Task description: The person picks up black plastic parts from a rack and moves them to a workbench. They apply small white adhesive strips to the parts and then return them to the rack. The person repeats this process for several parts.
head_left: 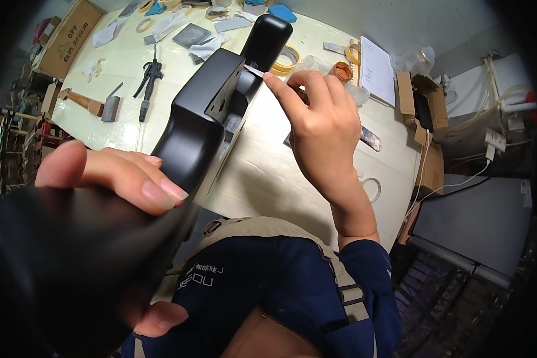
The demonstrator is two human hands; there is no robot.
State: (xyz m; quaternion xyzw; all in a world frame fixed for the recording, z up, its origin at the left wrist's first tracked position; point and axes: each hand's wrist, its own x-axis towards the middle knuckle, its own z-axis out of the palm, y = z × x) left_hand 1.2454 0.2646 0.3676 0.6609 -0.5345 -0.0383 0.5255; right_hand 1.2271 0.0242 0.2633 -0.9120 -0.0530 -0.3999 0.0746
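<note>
A large glossy black moulded part (188,137) reaches from the lower left up toward the table's far side, raised and tilted. My left hand (122,176) is closed around its near end, fingers over the top edge and another fingertip showing lower down. That near end is dark and blurred. In my right hand (325,116) a thin, pale, pointed sliver (254,71) is pinched between thumb and index finger. Its tip meets the part's edge near a flat face with holes. Whether the sliver is a blade or a strip of tape, I cannot tell.
On the pale table (262,173) lie an air blow gun (151,74), a wooden-handled tool (80,101), a grey block (110,109), sanding pads (191,36) and tape rolls (288,58). A paper sheet (377,68) and cardboard box (438,107) sit right; another carton (71,36) stands far left.
</note>
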